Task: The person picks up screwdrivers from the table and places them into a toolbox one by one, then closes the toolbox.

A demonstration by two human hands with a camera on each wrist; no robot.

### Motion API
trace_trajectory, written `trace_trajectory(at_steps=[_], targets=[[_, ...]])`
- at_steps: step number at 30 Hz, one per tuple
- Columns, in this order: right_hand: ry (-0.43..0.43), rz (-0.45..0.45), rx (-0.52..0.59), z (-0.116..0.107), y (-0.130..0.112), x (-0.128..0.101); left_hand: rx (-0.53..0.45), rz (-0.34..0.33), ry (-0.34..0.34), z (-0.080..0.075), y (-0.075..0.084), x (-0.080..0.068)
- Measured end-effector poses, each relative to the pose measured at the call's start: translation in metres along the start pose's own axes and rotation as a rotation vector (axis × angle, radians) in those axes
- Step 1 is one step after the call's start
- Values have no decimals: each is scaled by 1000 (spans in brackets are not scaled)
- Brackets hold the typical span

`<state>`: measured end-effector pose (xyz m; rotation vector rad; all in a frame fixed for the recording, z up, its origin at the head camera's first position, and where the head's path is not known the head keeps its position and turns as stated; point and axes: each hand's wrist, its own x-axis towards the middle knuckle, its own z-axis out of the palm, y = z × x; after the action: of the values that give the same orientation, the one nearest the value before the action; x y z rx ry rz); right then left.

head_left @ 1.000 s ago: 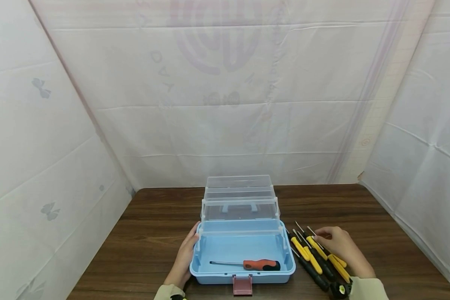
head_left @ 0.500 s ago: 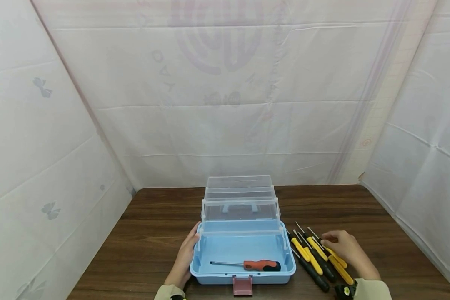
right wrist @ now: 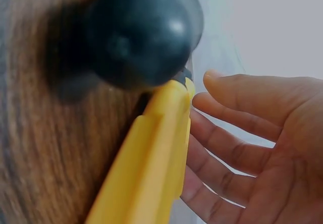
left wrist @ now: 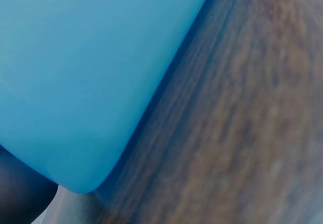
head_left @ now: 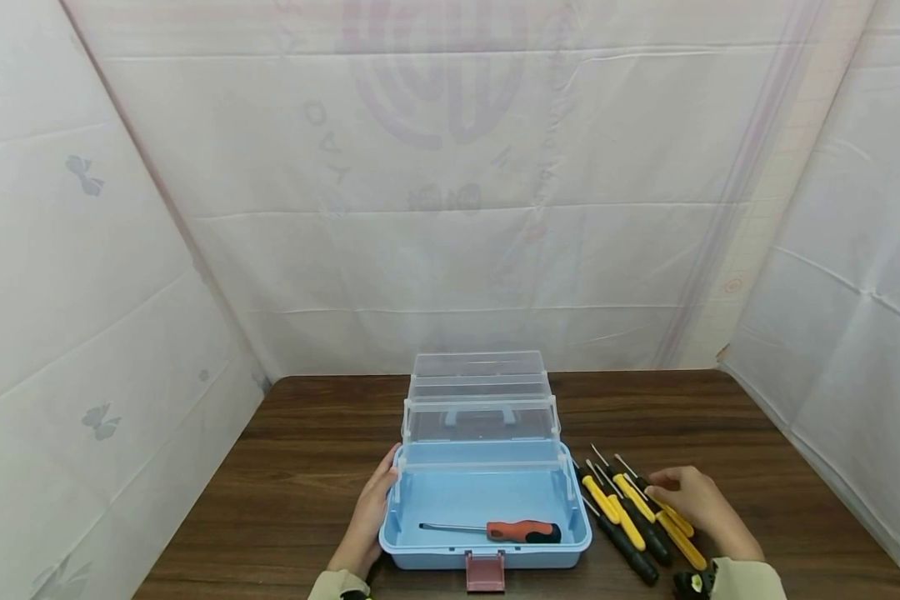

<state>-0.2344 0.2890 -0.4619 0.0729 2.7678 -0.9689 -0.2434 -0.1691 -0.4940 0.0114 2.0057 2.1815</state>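
- Your right fingers (right wrist: 237, 128) were straight and loosely spread, closed on nothing; they lay over the row of yellow-and-black screwdrivers (head_left: 633, 517) just right of the blue toolbox (head_left: 487, 517).
- Whether the fingertips touched the outermost yellow handle (right wrist: 151, 158) or only hovered at it could not be settled from either view.
- Your right hand (head_left: 693, 500) was palm down, the wrist low to the wooden table (head_left: 285, 467), the forearm running back toward the near edge, right of the toolbox.
- Judgement on handling: the screwdrivers appeared light and rigid, with slim metal shafts and moulded handles. They lay packed side by side, so the outermost one looked easiest to single out. The mid-handle was the better place to pinch; the thin shaft would likely slip or roll.
- Your left fingers were extended and lay flat against the toolbox's left wall; they pressed it and were not curled round it. The left wrist view showed only blue plastic and wood grain.
- Your left hand (head_left: 371, 508) was braced there with the forearm angled in from the near edge.
- Inside the toolbox, an orange-handled screwdriver (head_left: 495, 529) lay along the front wall, its shaft pointing left.
- The clear trays and lid (head_left: 480, 400) stood folded open behind the toolbox base.
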Motion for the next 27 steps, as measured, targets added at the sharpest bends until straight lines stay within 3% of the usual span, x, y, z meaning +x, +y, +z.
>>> trace_trajectory(at_steps=[27], targets=[[-63, 79, -26, 4, 4, 4, -23, -8, 0, -1, -2, 1]])
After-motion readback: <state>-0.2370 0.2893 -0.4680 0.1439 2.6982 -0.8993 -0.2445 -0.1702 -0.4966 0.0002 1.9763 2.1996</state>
